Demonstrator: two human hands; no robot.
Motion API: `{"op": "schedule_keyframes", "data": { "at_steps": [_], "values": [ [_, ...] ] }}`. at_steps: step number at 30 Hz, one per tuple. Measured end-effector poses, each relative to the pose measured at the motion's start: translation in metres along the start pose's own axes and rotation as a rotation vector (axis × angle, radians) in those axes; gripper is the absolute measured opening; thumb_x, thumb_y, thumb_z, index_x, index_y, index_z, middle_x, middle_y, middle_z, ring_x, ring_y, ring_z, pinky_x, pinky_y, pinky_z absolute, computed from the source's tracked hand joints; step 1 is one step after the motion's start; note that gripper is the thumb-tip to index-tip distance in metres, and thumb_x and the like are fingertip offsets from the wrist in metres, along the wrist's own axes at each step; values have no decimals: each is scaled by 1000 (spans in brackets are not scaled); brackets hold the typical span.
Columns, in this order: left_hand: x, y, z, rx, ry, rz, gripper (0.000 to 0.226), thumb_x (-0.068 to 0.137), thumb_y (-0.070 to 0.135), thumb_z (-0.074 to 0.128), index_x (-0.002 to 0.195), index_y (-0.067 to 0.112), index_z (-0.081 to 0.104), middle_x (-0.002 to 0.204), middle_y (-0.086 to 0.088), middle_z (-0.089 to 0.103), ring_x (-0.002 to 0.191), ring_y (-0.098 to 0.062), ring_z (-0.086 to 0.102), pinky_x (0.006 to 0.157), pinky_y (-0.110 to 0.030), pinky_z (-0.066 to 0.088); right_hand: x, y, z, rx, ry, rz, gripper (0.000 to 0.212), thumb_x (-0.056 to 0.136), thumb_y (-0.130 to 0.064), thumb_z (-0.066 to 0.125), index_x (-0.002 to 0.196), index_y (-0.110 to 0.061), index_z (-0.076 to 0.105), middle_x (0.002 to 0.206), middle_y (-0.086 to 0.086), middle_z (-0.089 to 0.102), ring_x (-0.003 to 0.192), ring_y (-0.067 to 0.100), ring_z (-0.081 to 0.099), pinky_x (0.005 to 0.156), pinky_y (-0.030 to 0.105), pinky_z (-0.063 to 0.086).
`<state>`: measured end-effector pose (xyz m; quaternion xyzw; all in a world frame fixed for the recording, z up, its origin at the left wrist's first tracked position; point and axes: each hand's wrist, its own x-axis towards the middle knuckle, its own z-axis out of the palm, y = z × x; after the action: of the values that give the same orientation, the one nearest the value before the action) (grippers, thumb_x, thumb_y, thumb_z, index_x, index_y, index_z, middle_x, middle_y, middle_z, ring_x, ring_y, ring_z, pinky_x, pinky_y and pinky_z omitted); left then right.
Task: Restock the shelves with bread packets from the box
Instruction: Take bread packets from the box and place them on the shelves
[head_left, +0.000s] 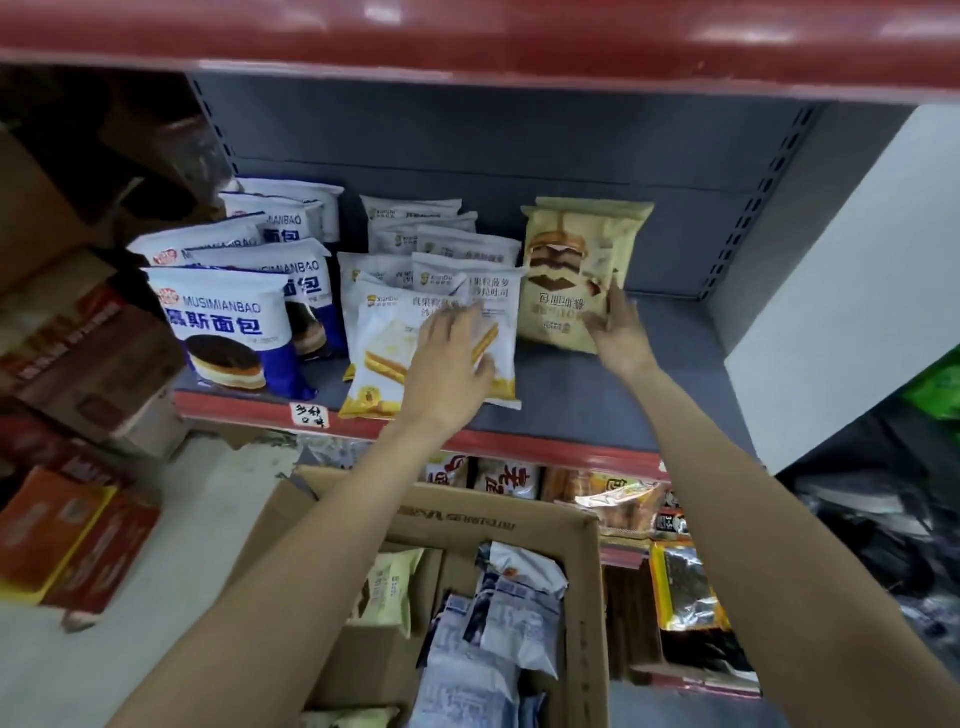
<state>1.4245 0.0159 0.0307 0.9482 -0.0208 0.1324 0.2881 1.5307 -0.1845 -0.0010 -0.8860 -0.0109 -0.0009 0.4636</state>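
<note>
On the grey shelf (597, 400), a row of white and yellow bread packets (379, 364) stands in the middle. My left hand (452, 358) rests with spread fingers on the front packet of that row. To the right stands a beige bread packet (571, 260), upright, and my right hand (618, 327) touches its lower right edge with fingers nearly straight. Blue and white bread packets (228, 327) fill the left of the shelf. Below, the cardboard box (587, 571) holds several more packets (514, 613), beige and blue-white.
The red shelf lip (519, 447) runs along the front, with a lower shelf of snacks (618, 499) under it. A white panel (841, 291) bounds the right side. Stacked cartons (78, 535) stand on the left. Bare shelf lies right of the beige packet.
</note>
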Motion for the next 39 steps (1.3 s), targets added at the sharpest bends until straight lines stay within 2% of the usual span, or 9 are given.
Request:
{"op": "schedule_keyframes", "data": {
  "at_steps": [3,7,12,16,19,25,31,34,39],
  "values": [
    [-20,-21,1,83,-75,71,55,96,22,49,146,12,29,154,-5,26,144,-20,11,116,-28,11,-10,6,21,-222,98,85,57,99,-26,42,150,-14,18,159,10,5,146,28,-2,116,51,7],
    [-52,-35,-4,68,25,149,44,94,20,50,138,15,45,138,-5,50,133,-22,37,111,-32,27,-95,8,33,-149,237,-124,41,97,-16,48,138,-10,44,153,13,25,142,31,17,116,37,17],
    [-116,-61,-12,8,302,167,25,92,25,49,101,13,70,76,3,69,69,-10,58,67,-17,37,-208,-7,59,-92,169,-292,28,96,-11,48,121,-13,59,122,3,58,112,14,51,97,11,29],
    [-179,-127,2,33,211,60,29,93,29,45,89,17,71,60,4,63,50,-13,57,44,-26,43,-251,8,111,-60,-10,-213,19,95,-14,54,111,-18,63,87,-2,72,66,10,64,60,24,52],
    [-215,-186,24,114,-79,-175,29,89,35,45,103,20,66,80,0,69,69,-21,65,55,-29,48,-259,40,170,-151,-186,-118,13,93,-17,56,102,-19,66,71,3,69,57,16,62,55,37,51],
    [-274,-278,90,266,-759,-459,58,89,24,56,142,18,32,139,-13,39,130,-33,36,107,-39,33,-257,112,289,-257,-533,194,28,96,-23,52,120,-9,56,110,10,68,95,27,64,78,37,52],
    [-342,-314,147,250,-949,-336,102,75,52,70,150,20,8,151,-8,20,137,-26,21,113,-36,19,-244,142,381,-370,-599,349,37,99,-33,42,107,1,54,102,24,64,97,37,61,61,31,36],
    [-362,-332,162,344,-1055,-218,119,63,58,76,150,22,2,150,-6,21,136,-25,23,116,-39,10,-239,149,409,-357,-572,434,63,96,-36,49,143,-2,25,118,21,60,106,36,59,69,32,40],
    [-372,-341,171,513,-1070,-101,110,68,59,71,148,22,5,148,-8,32,130,-26,36,109,-39,23,-245,158,429,-356,-512,530,87,88,-38,62,148,-10,6,131,15,54,114,33,56,82,38,45]
  ]
}}
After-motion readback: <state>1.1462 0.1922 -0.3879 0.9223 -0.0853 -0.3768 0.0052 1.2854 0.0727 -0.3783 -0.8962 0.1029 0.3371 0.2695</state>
